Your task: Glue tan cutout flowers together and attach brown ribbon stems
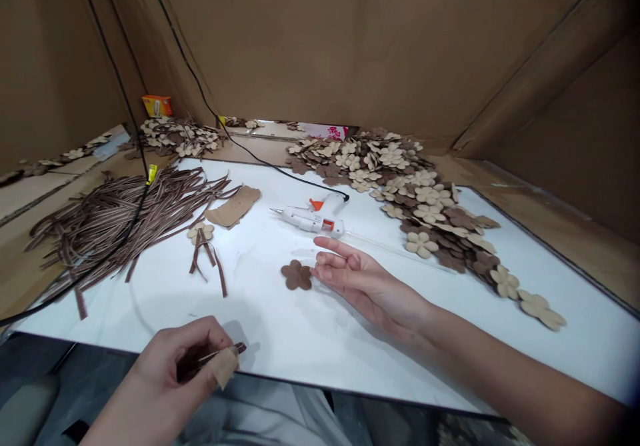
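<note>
The left hand's fingers (197,366) hide most of the striped ribbon (236,349) they hold.

Board (260,299): ribbon strips (125,223) over left edge; felt flowers (400,199) along back-right edge; hot glue gun (313,219) between them.

The orange box (157,106) shows printing, too blurred to read.

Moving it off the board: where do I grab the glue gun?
Take the glue gun by its white handle, coming from above on the far side. It lies on its side with the handle angled away from the near edge, so that side looks open. Stay off the nozzle at the left end, which may be hot, and mind the cord.
</note>
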### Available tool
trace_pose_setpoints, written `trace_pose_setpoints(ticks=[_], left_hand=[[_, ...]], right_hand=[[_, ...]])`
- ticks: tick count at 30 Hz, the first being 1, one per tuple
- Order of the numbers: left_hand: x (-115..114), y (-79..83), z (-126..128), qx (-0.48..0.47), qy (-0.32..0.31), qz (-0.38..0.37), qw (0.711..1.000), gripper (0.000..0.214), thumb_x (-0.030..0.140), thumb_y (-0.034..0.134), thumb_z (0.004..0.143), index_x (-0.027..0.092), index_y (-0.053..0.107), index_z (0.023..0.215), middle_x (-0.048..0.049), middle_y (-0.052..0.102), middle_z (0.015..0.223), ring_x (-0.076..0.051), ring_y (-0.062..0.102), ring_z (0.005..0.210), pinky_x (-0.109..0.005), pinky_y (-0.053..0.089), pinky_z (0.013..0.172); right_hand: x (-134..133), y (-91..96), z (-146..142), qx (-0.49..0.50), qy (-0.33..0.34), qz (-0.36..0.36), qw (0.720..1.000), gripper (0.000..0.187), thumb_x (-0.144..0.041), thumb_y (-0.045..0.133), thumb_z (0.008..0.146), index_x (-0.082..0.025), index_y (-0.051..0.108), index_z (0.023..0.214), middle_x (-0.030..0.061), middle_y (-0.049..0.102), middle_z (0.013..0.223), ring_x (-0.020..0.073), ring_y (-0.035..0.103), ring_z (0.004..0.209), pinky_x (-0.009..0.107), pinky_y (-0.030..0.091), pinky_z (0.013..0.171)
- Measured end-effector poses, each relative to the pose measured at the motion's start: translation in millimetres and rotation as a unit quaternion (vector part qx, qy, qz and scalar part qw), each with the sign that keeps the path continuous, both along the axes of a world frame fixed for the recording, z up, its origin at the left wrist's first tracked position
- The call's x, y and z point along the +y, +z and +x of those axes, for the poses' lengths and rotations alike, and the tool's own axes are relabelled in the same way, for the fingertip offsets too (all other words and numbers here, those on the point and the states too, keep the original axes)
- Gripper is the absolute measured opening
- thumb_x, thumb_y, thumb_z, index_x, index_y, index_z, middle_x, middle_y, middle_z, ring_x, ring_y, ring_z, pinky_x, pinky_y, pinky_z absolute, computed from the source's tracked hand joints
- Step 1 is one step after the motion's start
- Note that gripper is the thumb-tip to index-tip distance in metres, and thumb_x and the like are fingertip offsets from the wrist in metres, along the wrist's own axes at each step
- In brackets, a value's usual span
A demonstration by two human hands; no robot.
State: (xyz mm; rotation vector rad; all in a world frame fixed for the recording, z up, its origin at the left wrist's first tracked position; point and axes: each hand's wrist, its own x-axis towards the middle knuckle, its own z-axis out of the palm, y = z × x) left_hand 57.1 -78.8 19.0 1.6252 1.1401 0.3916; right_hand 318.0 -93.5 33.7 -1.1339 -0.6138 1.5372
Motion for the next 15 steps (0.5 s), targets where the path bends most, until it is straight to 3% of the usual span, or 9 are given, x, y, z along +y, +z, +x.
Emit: trace_pose_setpoints(ticks=[6,15], left_hand=[[-1.9,-1.2,0.2,-0.01,0.02,-0.007,1.0,0.027,0.042,0.056,0.076,0.018,0.055,0.065,0.0008,0.05,0.063,-0.013,0.042,0.062,-0.02,0.033,0.054],[-1.1,-1.7,-1.8,-0.011,-0.007,-0.014,1.0,0.027,0.041,0.054,0.079,0.018,0.054,0.066,0.0015,0.047,0.063,-0.012,0.04,0.062,-0.019,0.033,0.054]], right_hand=[[-0.2,1.6,-1.6,0.021,-0.026,-0.02,0.999,0.032,-0.015,0.07,0.071,-0.02,0.061,0.102,0.0,0.065,0.083,0.0116,0.063,0.084,0.024,0.046,0.091],[0.1,-0.8,1.1,0.018,-0.013,-0.02,1.0,0.036,-0.013,0.074,0.069,-0.02,0.061,0.103,-0.0043,0.063,0.074,0.0091,0.063,0.078,0.024,0.046,0.093]])
